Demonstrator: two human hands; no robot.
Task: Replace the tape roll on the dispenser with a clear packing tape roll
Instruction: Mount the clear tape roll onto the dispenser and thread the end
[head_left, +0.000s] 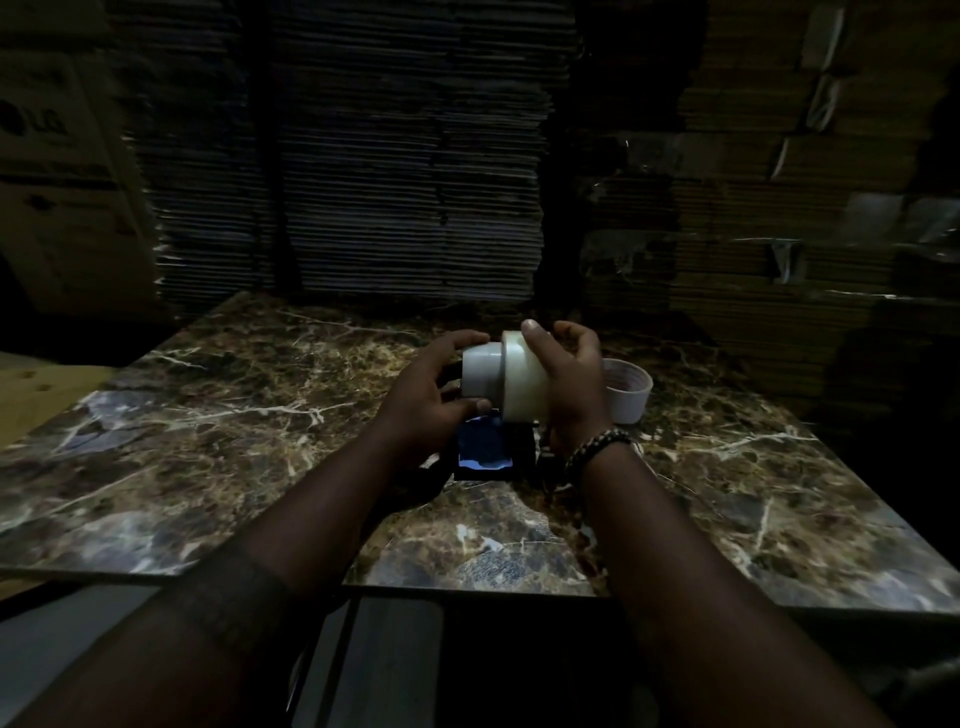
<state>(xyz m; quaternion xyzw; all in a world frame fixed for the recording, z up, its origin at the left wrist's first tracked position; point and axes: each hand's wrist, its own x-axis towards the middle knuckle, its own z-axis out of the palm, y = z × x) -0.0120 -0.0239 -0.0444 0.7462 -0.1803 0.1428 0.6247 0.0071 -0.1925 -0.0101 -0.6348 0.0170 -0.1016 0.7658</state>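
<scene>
My right hand (574, 387) grips a pale tape roll (522, 379) from the right, thumb on its top edge. My left hand (426, 397) holds a white cylinder (480, 375) that sticks out of the roll's left side; whether it is a core or the dispenser's hub I cannot tell. Both are held just above a dark tape dispenser (485, 449) with a blue face, lying on the marble table (234, 415) under my hands. A second, empty-looking white core (628, 389) stands on the table just right of my right hand.
Tall stacks of flattened cardboard (405, 156) rise right behind the table's far edge. A printed carton (57, 171) stands at the left. A dark grey surface (389, 654) lies below the table's near edge. The room is dim.
</scene>
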